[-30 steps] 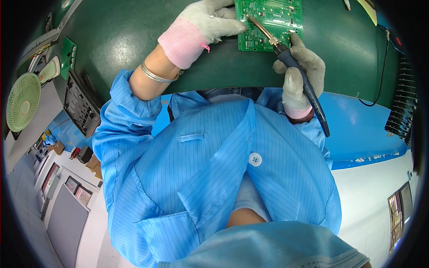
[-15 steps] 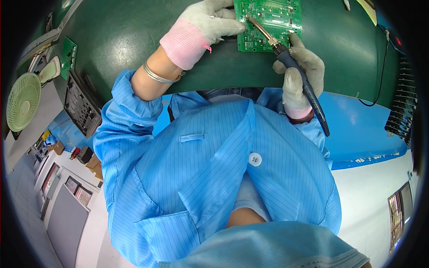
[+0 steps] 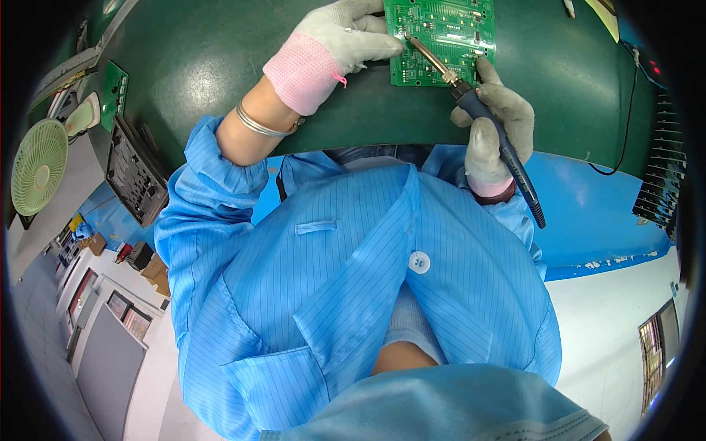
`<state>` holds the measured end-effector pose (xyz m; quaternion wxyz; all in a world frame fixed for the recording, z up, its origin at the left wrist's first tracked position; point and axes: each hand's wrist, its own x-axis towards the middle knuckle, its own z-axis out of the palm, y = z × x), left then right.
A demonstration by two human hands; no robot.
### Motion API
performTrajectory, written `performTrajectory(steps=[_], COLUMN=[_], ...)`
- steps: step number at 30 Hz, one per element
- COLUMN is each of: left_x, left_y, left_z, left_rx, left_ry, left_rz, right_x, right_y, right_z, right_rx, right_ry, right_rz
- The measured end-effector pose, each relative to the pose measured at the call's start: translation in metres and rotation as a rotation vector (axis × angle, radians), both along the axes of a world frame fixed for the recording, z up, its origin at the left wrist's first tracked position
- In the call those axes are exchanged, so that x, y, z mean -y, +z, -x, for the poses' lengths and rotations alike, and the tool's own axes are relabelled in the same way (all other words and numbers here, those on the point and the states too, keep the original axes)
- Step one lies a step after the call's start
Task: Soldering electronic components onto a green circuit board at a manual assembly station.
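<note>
A green circuit board [image 3: 441,73] with many small parts lies at the top of the view, its far edge cut off. My left hand [image 3: 340,37], in a white glove with a pink cuff, grips the board's left edge; some of its fingers run out of view. In my gloved right hand [image 3: 507,117] is a soldering iron [image 3: 506,147] with a dark blue handle. Its metal shaft slants up and left over the board, the tip close to the board's left part near my left fingers. Whether the tip touches cannot be made out. The right fingers also reach the board's lower right corner.
The dark green table [image 3: 220,73] curves past my body. At left stand a green fan [image 3: 40,173], another green board [image 3: 114,88] and a dark tray [image 3: 132,173]. On the right are a black cable [image 3: 629,140] and a black slotted rack [image 3: 658,176].
The soldering iron has shifted slightly down and to the right, its tip drawing back a little across the board. My left hand and the board have barely moved.
</note>
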<state>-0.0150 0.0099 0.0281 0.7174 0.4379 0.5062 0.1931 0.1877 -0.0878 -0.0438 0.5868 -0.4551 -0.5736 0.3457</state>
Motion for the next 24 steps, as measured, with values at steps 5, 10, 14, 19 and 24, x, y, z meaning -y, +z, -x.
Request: performTrajectory(steps=[5,10,14,19,24], left_x=[0.000,-0.002,-0.004,-0.001,0.008], left_y=[0.002,-0.004,-0.012,0.024,0.083], left_z=[0.000,0.003,0.004,0.039,0.062], left_rx=[-0.080,-0.006,-0.034,-0.044,-0.532], left_ry=[-0.023,-0.023,-0.016,0.075,0.042], left_rz=[-0.043,-0.067,-0.176,-0.262,-0.692], right_x=[-0.004,0.000,-0.002,-0.038,-0.106], right_y=[0.007,0.011,0.016,0.042,0.079], right_z=[0.006,0.007,0.000,-0.039,-0.103], right_rx=[-0.108,-0.211,-0.234,-0.134,0.124], right_ry=[-0.015,-0.035,-0.010,-0.194,-0.405], right_rz=[-0.041,0.089,0.124,0.025,-0.091])
